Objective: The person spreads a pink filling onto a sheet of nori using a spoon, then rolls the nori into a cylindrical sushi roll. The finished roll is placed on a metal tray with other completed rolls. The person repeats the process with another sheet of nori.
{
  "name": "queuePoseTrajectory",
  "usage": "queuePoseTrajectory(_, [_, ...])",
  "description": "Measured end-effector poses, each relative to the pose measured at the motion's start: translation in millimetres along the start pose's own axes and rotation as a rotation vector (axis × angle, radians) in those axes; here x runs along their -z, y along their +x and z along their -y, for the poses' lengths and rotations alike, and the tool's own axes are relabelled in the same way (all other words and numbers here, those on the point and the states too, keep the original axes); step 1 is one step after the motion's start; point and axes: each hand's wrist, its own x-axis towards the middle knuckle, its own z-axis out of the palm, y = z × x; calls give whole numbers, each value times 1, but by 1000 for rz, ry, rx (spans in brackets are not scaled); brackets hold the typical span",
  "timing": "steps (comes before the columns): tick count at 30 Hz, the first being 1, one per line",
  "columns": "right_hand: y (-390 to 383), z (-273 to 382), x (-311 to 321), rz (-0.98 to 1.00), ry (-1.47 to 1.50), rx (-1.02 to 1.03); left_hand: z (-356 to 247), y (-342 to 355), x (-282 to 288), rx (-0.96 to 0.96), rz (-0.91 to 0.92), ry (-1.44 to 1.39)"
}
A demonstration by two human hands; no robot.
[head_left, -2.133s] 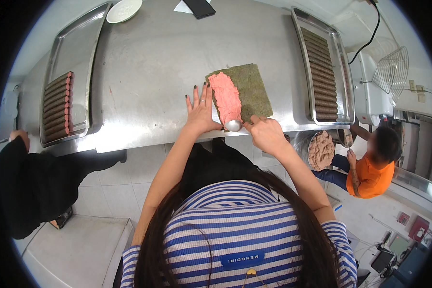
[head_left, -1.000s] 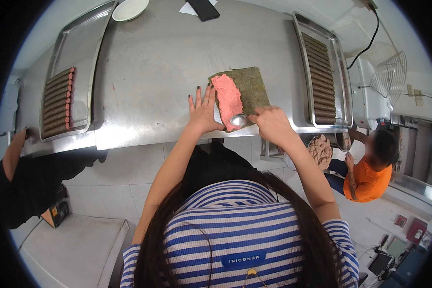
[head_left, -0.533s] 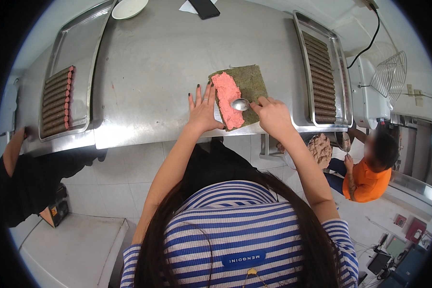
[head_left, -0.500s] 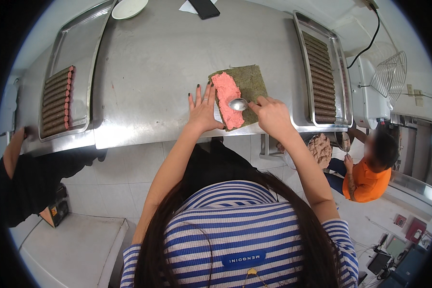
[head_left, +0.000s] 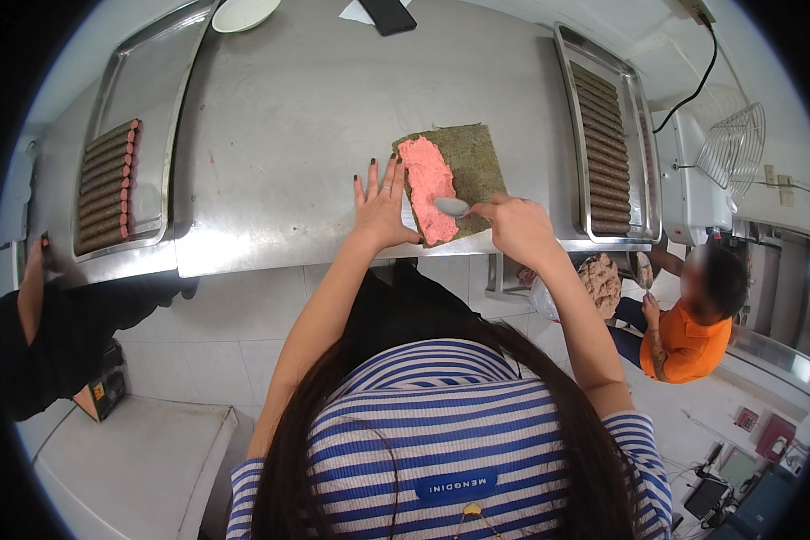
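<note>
A square of dark green nori [head_left: 475,162] lies on the steel table near its front edge. Pink paste [head_left: 427,171] covers a long strip along its left side. My left hand [head_left: 382,205] rests flat with fingers spread, its fingertips at the sheet's left edge. Closed fingers of my right hand [head_left: 519,229] grip a metal spoon [head_left: 453,207] by its handle. The spoon's bowl touches the right side of the paste, towards the near end.
A steel tray [head_left: 173,171] on the left holds several nori rolls with pink ends. More rolls fill the right tray [head_left: 562,90]. A phone [head_left: 388,15] and white plate [head_left: 241,13] sit at the back. People stand left and right; one wears orange [head_left: 698,342].
My right hand and the spoon have moved slightly nearer to me and to the right along the paste. My left hand has stayed in place.
</note>
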Motion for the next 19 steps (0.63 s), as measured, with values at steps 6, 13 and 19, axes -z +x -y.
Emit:
queuePoseTrajectory(6, [-37,23,-60,-151,141,-360,2,1,-4,-17,-40,-56])
queuePoseTrajectory(13, [-39,68,-97,-155,200,-362,4,-1,-7,-38,-90,-74])
queuePoseTrajectory(19, [-40,61,-98,-116,383,-284,4,-2,-4,-39,-58,-91])
